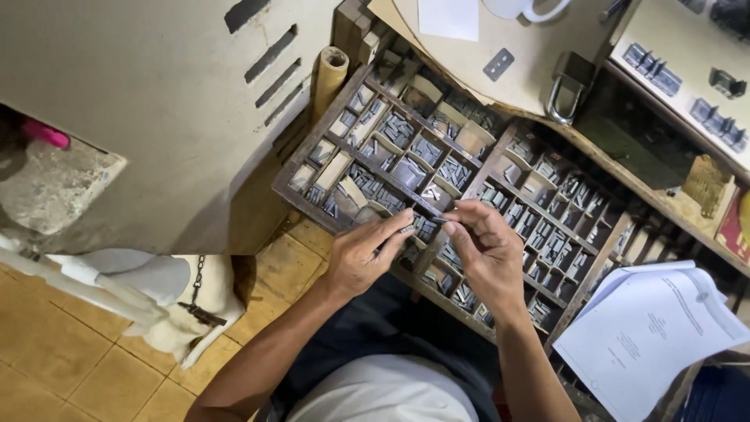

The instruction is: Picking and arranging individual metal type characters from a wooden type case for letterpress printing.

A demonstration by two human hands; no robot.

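Note:
A wooden type case with many small compartments lies tilted before me, filled with small grey metal type pieces. My left hand hovers over its near edge and pinches a small metal type piece between thumb and fingers. My right hand is close beside it, fingertips closed on the same spot, thumb and forefinger meeting the left hand's fingers. What lies between the fingertips is mostly hidden.
Printed white papers lie at the right over the case's corner. A padlock, a white mug and a sheet of paper rest on the board above. A rolled tube stands by the pale wall. Tiled floor lies at the lower left.

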